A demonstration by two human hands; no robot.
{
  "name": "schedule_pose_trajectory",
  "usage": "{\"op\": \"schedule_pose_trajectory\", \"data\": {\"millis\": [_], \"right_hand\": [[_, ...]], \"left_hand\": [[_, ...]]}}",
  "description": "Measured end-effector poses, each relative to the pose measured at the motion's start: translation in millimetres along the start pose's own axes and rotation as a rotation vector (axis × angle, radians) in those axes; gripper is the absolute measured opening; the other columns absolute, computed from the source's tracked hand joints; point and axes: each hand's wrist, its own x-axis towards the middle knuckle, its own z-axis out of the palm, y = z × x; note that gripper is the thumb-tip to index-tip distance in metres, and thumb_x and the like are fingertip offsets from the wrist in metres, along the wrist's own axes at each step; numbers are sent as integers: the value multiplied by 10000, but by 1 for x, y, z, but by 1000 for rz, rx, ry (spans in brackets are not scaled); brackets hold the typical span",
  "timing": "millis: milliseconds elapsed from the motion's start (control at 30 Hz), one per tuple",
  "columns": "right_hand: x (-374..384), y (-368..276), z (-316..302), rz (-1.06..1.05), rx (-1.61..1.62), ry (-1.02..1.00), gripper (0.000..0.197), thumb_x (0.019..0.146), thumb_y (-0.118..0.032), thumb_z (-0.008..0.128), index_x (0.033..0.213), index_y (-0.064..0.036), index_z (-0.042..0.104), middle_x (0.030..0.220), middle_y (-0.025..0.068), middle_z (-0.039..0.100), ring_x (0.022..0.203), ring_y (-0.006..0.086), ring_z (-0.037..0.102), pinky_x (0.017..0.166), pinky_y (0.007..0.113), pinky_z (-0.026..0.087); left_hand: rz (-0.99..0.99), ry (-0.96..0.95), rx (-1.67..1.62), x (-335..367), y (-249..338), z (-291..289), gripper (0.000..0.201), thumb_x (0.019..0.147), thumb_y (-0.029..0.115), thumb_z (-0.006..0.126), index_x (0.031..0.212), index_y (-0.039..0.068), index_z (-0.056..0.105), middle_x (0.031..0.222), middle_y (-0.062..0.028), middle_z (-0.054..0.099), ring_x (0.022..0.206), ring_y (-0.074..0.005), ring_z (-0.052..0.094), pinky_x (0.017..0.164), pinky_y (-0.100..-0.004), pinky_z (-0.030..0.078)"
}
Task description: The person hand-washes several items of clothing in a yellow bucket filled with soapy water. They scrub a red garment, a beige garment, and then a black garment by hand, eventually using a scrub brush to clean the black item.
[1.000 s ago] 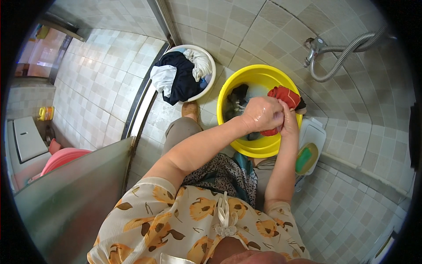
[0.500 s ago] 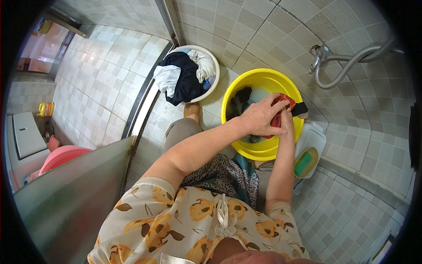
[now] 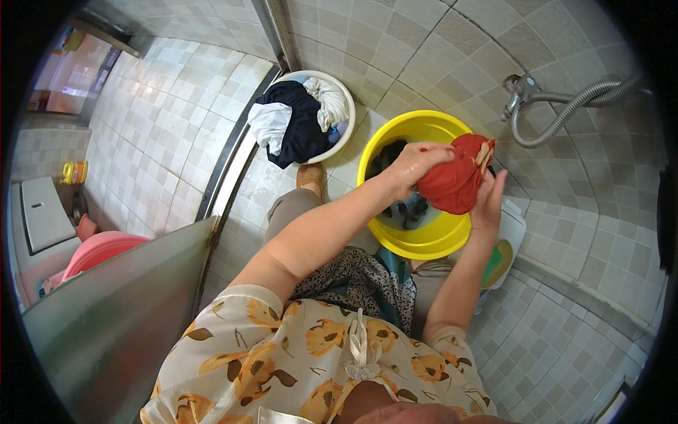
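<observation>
A bunched red cloth garment (image 3: 455,180), with a small beige part at its far end, is held up over the right side of a yellow tub (image 3: 417,249). My left hand (image 3: 415,166) grips its left edge, fingers over the top. On the other side, my right hand (image 3: 489,199) holds the cloth's right edge, its fingers partly hidden behind it. What kind of garment it is cannot be made out. Dark wet clothes (image 3: 409,208) lie in cloudy water in the tub.
A white basin (image 3: 349,106) heaped with dark and white clothes stands left of the tub. Right of it, green soap (image 3: 492,268) sits in a dish. A tap with a metal hose (image 3: 551,134) is on the wall. A frosted panel (image 3: 120,318) stands at lower left.
The red cloth has been lifted and spread wider, hiding the black and beige end seen before. My right hand has moved right and turned, and my hands are farther apart.
</observation>
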Motion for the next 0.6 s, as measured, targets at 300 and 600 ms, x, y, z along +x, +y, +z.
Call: {"op": "schedule_pose_trajectory", "data": {"millis": [300,600], "right_hand": [[0,8,25,-364,161,-144,1003,754,-743,472,1435,-55,208,1450,129,305,1289,306,369,1053,451,319],[4,-3,35,-240,-132,377,272,804,-194,607,1012,-36,530,933,70,574,860,180,584,774,285,484]], "left_hand": [[-300,-284,-785,-28,1,17,456,872,391,498,1181,58,541,1190,-103,595,1081,-251,571,986,-409,413],[32,132,-25,-7,-19,6,195,790,148,589,938,23,611,926,-85,639,824,-199,611,759,-315,482]]}}
